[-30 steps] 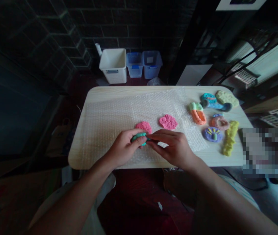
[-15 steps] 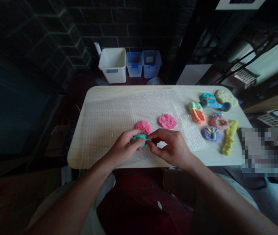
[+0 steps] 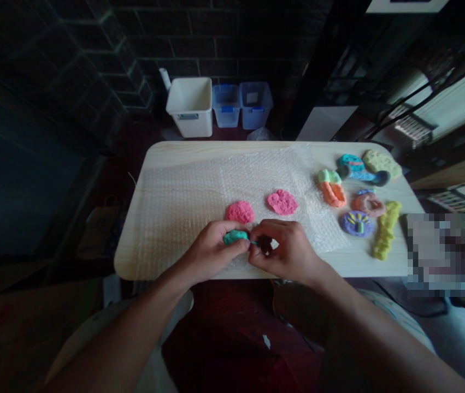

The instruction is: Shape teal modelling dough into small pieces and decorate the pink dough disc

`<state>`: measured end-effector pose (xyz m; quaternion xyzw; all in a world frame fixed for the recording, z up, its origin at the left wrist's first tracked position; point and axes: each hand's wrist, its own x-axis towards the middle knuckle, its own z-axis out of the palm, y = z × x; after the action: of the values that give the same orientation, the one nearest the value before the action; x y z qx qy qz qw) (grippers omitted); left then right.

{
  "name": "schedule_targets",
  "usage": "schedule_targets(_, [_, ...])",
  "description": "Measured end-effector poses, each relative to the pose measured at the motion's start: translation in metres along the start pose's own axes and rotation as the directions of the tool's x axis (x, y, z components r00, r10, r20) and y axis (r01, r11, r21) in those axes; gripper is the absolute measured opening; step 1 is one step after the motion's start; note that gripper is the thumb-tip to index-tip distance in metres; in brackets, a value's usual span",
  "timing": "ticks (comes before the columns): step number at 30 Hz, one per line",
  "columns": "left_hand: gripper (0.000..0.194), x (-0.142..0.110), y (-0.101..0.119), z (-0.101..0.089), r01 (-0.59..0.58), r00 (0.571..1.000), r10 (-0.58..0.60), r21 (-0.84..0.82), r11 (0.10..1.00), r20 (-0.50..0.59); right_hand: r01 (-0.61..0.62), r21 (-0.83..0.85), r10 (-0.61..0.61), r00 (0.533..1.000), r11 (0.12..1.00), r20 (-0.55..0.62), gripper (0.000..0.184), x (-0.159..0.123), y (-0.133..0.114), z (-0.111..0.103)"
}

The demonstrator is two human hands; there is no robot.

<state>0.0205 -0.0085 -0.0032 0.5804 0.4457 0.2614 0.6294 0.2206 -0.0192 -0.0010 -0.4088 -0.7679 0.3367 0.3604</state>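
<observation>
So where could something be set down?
On the bubble wrap left of the pink pieces, or bare tabletop between the purple disc and front edge. Coloured shapes crowd the right end; left hand and right hand fill the middle.

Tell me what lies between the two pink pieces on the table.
In the head view, only bubble wrap shows between the left pink piece and the right pink piece.

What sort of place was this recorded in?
Probably an indoor craft corner, though whether home or workshop is unclear: the left hand holds a teal clay-like lump, colourful shapes lie on the table, and plastic bins stand on the floor beyond.
</observation>
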Motion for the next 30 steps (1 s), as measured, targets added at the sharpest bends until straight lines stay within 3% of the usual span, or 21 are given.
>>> schedule_targets(2, [0.012,0.001,-0.003,-0.002,0.01,1.0,-0.011,-0.032,0.999,-0.021,-0.17,0.187,0.162,0.985,0.967,0.057,0.007,-0.001,-0.002,0.001])
schedule_targets(5, [0.014,0.005,-0.006,-0.009,0.024,0.984,-0.049,-0.147,0.989,-0.169,-0.356,0.469,0.302,0.935,0.808,0.188,0.007,-0.001,-0.005,-0.001])
schedule_targets(7, [0.015,0.008,-0.005,-0.014,-0.019,0.966,-0.057,-0.294,0.956,-0.25,-0.39,0.609,0.318,0.92,0.691,0.228,0.009,0.0,-0.004,-0.006])
schedule_targets(10, [0.016,0.009,0.001,-0.019,-0.08,0.974,-0.036,-0.485,0.871,-0.225,-0.343,0.729,0.32,0.931,0.593,0.177,0.011,0.002,0.005,-0.014])
schedule_targets(14, [0.019,0.007,0.011,-0.016,-0.07,0.984,-0.036,-0.566,0.821,-0.175,-0.27,0.761,0.363,0.93,0.589,0.049,0.022,0.004,0.019,-0.019])
schedule_targets(17, [0.02,0.006,0.014,-0.015,-0.053,0.984,-0.056,-0.587,0.808,-0.167,-0.277,0.716,0.389,0.921,0.641,0.008,0.022,0.006,0.023,-0.02])
schedule_targets(20, [0.019,0.007,0.012,-0.016,-0.045,0.979,-0.082,-0.587,0.808,-0.187,-0.294,0.72,0.416,0.909,0.629,0.008,0.021,0.008,0.021,-0.022])
schedule_targets(23, [0.018,0.008,0.007,-0.024,-0.086,0.949,-0.073,-0.474,0.876,-0.306,-0.33,0.748,0.478,0.878,0.576,0.02,0.032,0.011,0.021,-0.027])
schedule_targets(26, [0.02,0.008,-0.001,-0.039,-0.085,0.899,0.042,-0.08,0.993,-0.436,-0.371,0.746,0.541,0.841,0.553,0.018,0.035,0.013,0.027,-0.033])
schedule_targets(28, [0.02,0.008,-0.006,-0.048,-0.019,0.872,0.133,0.238,0.971,-0.472,-0.388,0.754,0.569,0.822,0.53,0.023,0.036,0.014,0.032,-0.036])
schedule_targets(30, [0.023,0.008,-0.012,-0.055,0.043,0.856,0.205,0.459,0.887,-0.475,-0.393,0.769,0.586,0.81,0.505,0.028,0.038,0.015,0.037,-0.036])
